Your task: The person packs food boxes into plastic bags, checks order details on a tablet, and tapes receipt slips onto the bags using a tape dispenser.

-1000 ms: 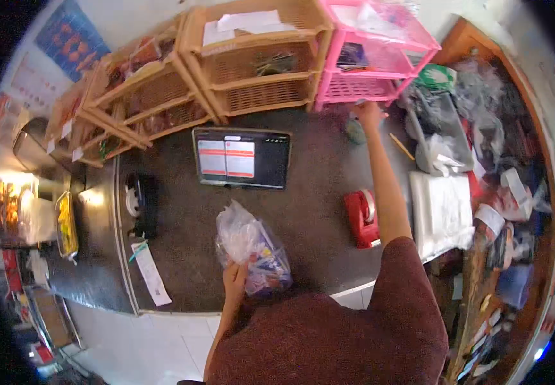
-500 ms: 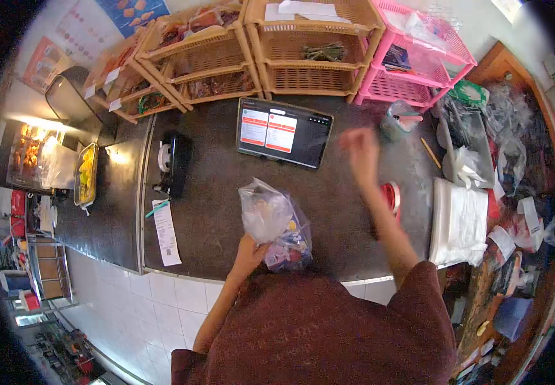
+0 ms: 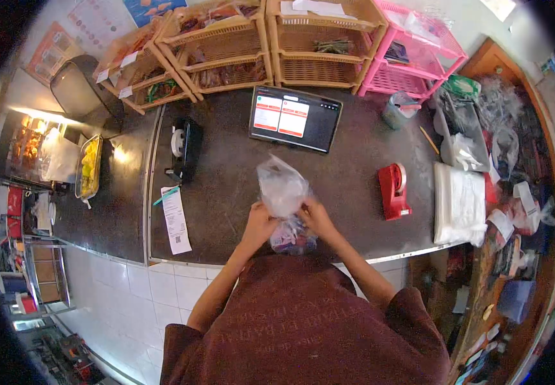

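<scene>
A clear plastic bag [image 3: 282, 186] with colourful packets in its lower part stands at the counter's front edge, close to my body. My left hand [image 3: 262, 221] is closed on the left side of the bag's neck. On the right side, my right hand [image 3: 314, 217] pinches the same bag. The bag's loose top puffs up above both hands. Behind it lies a tablet [image 3: 294, 119] with a lit screen. The red tape dispenser [image 3: 393, 192] sits to the right of my right hand.
Brown rack shelves [image 3: 319, 64] and a pink rack [image 3: 396, 80] line the back. A black device [image 3: 184, 151], a receipt [image 3: 175, 221] and a yellow-filled tray [image 3: 89, 168] are left. White bags [image 3: 458, 204], a clear cup [image 3: 400, 112] and a grey basket [image 3: 463, 131] are right.
My right hand has come back from the cup area at the back right to the bag, and has taken hold of its neck beside my left hand. The view has shifted.
</scene>
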A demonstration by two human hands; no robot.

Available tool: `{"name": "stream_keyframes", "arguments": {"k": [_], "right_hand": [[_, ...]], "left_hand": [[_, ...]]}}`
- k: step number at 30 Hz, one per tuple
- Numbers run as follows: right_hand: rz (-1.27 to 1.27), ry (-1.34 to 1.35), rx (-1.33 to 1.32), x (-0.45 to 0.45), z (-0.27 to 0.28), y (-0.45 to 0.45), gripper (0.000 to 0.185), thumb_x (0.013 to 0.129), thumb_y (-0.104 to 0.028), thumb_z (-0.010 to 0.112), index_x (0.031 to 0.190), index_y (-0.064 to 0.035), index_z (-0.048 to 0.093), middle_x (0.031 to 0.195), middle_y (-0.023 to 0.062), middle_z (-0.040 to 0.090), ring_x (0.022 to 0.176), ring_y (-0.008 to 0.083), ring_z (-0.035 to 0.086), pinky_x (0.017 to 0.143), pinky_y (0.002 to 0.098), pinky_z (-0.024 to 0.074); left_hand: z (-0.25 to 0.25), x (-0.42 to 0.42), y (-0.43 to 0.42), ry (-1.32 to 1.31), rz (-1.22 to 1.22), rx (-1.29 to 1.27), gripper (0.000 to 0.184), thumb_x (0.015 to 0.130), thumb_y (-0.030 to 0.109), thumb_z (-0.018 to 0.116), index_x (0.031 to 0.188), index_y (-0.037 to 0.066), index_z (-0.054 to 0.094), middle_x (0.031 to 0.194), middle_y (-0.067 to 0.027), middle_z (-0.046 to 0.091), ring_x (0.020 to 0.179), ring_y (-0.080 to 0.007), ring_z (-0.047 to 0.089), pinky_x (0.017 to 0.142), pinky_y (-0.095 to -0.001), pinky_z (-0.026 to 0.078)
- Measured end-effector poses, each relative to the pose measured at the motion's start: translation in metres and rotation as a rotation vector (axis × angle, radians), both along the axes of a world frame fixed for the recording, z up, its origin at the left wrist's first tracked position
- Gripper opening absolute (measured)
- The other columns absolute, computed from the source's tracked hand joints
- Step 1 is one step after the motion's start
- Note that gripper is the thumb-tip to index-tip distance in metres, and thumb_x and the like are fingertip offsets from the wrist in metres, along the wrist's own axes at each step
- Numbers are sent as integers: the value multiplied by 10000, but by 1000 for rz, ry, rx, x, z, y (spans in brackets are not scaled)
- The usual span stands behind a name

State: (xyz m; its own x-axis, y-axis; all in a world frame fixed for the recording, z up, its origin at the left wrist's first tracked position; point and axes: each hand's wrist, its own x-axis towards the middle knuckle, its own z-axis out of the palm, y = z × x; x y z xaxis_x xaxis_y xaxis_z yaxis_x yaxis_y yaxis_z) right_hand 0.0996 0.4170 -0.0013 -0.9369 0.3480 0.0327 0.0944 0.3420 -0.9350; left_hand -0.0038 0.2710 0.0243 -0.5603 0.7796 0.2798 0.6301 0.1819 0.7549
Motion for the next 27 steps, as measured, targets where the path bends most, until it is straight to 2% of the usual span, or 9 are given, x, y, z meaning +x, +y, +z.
{"name": "stream_keyframes", "arguments": {"k": [3, 6, 10, 13, 15, 17, 22, 25, 27], "right_hand": [[19, 143, 223, 6, 14, -4, 175, 742, -56, 560, 913, -23, 544, 831, 132, 534, 824, 302, 507, 754, 338, 420], [82, 241, 486, 9, 23, -14, 224, 711, -38, 553, 934, -27, 533, 845, 126, 503, 842, 301, 480, 753, 342, 408], [202, 224, 648, 10, 29, -19, 369, 648, -22, 551, 1016, -36, 532, 886, 118, 489, 878, 292, 464, 755, 334, 408], [195, 228, 629, 6, 23, -19, 435, 628, -25, 552, 1062, -54, 535, 881, 111, 487, 875, 279, 464, 749, 326, 413], [177, 213, 605, 4, 19, -21, 427, 636, -28, 548, 1062, -62, 543, 876, 109, 488, 864, 273, 467, 742, 323, 417], [170, 182, 594, 4, 16, -23, 383, 655, -31, 540, 1037, -66, 558, 871, 108, 488, 847, 274, 470, 732, 325, 420], [161, 200, 610, -1, 7, -21, 375, 611, -8, 582, 983, -53, 574, 857, 108, 490, 834, 277, 474, 721, 336, 422], [152, 191, 606, -3, 5, -20, 375, 602, -15, 593, 974, -55, 573, 846, 111, 490, 840, 287, 474, 720, 344, 424], [160, 173, 606, -3, 8, -22, 347, 618, -28, 592, 963, -55, 569, 841, 114, 495, 843, 295, 478, 720, 349, 425]], "left_hand": [[3, -9, -6, -390, 61, -278, 229, 712, 196, 614, 817, -6, 594, 679, -98, 613, 612, -218, 598, 586, -316, 442], [-2, -12, -5, -503, 130, -190, 282, 702, 231, 662, 785, -27, 584, 674, -89, 620, 576, -158, 598, 509, -287, 433], [-5, -9, -1, -634, 415, -72, 215, 671, 86, 680, 787, -42, 551, 682, -117, 614, 604, -167, 592, 563, -291, 454], [-6, -7, -11, -603, 309, 0, 262, 697, 48, 645, 898, -26, 494, 665, -141, 604, 611, -182, 598, 585, -280, 459], [-9, -8, -25, -157, 104, -33, 260, 703, 36, 632, 921, -11, 499, 707, -134, 607, 650, -180, 603, 594, -274, 455], [-7, -1, -30, -64, 42, -14, 224, 712, 28, 619, 914, 0, 527, 757, -117, 606, 689, -176, 601, 601, -267, 450], [-1, 11, -32, -499, 128, -61, 83, 730, 24, 583, 806, 10, 613, 874, -57, 591, 795, -191, 572, 683, -280, 434], [-8, 8, -33, 97, 108, 133, 75, 725, 62, 585, 787, 25, 605, 855, -59, 595, 806, -230, 548, 735, -316, 411], [-2, 9, -28, 150, 37, 79, 76, 710, 93, 598, 765, 41, 605, 840, -59, 594, 792, -247, 537, 738, -341, 393]]}}
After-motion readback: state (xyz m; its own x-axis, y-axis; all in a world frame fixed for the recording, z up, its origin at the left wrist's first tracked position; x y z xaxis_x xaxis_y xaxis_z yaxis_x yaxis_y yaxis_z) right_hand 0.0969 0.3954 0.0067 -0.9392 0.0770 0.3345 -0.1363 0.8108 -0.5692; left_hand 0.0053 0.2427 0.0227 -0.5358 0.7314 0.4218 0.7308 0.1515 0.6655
